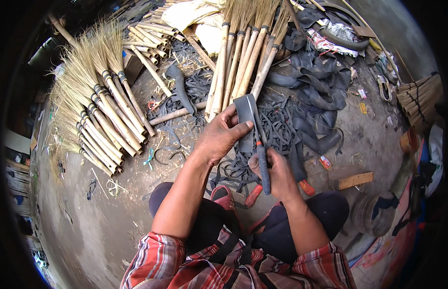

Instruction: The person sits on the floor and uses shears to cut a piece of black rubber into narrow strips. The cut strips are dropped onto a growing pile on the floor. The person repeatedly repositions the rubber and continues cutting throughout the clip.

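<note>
My left hand (223,136) pinches a flat strip of dark grey rubber (244,111) and holds it upright in front of me. My right hand (278,174) grips the dark handle of a pair of scissors (261,153), whose blades point up along the right edge of the strip. Both hands are above a loose heap of black rubber strips (277,132) lying on the ground between my knees.
A fan of finished grass brooms (101,115) lies at the left and another row of brooms (243,53) at the top centre. Black inner tubes (315,82) are piled at the upper right. A wooden block (355,180) and a bundle of sticks (419,98) lie at the right.
</note>
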A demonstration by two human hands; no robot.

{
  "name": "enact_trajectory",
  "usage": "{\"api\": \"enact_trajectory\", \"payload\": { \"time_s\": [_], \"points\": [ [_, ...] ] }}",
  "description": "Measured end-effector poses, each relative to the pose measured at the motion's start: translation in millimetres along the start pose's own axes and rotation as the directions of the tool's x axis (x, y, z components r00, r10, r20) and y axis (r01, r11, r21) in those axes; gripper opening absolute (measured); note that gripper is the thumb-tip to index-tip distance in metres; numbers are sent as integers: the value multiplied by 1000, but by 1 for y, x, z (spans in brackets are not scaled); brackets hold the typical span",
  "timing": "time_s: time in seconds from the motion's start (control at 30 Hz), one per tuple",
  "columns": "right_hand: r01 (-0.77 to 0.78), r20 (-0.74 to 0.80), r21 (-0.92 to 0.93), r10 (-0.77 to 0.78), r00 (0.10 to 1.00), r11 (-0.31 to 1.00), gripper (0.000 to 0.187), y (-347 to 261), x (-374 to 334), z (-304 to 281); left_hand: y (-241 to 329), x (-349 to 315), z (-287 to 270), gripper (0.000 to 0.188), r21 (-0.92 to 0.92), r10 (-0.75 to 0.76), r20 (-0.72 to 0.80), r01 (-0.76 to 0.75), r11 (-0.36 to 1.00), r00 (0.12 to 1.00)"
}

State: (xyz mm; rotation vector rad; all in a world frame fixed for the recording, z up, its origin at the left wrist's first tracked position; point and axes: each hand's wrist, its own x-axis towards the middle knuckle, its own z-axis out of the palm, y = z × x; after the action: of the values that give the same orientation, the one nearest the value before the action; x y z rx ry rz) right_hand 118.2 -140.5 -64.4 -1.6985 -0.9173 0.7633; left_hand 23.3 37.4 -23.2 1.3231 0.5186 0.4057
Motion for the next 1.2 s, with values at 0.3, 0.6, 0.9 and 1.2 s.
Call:
{"api": "enact_trajectory", "payload": {
  "time_s": [0.3, 0.6, 0.9, 1.2],
  "points": [
    [-57, 49, -94, 62, 997, 994, 29, 0, -6, -5, -3, 6, -2, 51, -192, -13, -18, 9, 981, 1000],
    [4, -52, -66, -7, 999, 998, 40, -6, -2, -7, -4, -1, 10, 56, -11, 13, 59, -12, 1000, 998],
    [-45, -10, -113, 45, 999, 993, 44, -17, -6, -5, 4, 5, -1, 46, -239, -25, -12, 21, 971, 1000],
    [-48, -21, -132, 45, 999, 990, 54, -16, -4, -10, -1, 1, 5, 49, -37, 8, 1, -8, 999, 1000]
  ]
}}
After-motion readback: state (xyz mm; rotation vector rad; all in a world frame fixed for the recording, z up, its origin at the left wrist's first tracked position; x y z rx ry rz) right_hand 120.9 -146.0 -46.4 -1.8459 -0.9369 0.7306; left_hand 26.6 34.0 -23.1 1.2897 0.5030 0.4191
